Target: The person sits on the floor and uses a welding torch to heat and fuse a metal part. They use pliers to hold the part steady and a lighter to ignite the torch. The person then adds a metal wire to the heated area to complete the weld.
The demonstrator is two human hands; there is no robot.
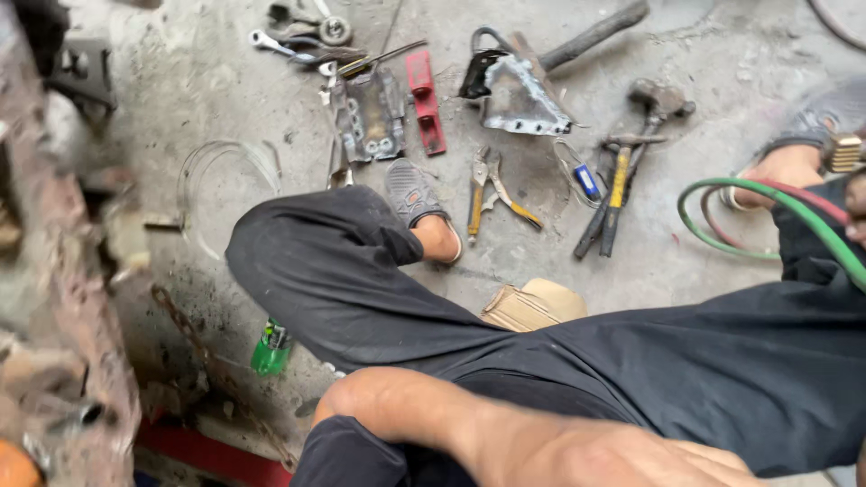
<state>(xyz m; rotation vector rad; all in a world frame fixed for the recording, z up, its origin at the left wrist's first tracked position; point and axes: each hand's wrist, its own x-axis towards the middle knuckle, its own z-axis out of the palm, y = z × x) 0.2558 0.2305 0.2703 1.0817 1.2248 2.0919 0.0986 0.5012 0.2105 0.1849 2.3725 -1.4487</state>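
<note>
Only a sliver of my right hand (858, 212) shows at the right edge. It is closed around a brass torch fitting (843, 151). A green hose (794, 209) and a red hose (807, 197) loop out from the fitting over my dark trousers (686, 361). My left hand is out of view. Only that arm's bare elbow and forearm (469, 428) cross the bottom of the view. My left leg is bent, with a grey sandal (410, 191) on the concrete floor. My other sandalled foot (794, 153) rests beside the hose loop.
Tools lie on the floor ahead: yellow-handled pliers (492, 194), two hammers (622, 185), a red bar (425, 101), metal brackets (519, 95), spanners (298, 45) and a clear tube loop (225, 180). A green bottle (271, 347) lies by my knee. A rusty machine (54, 298) fills the left side.
</note>
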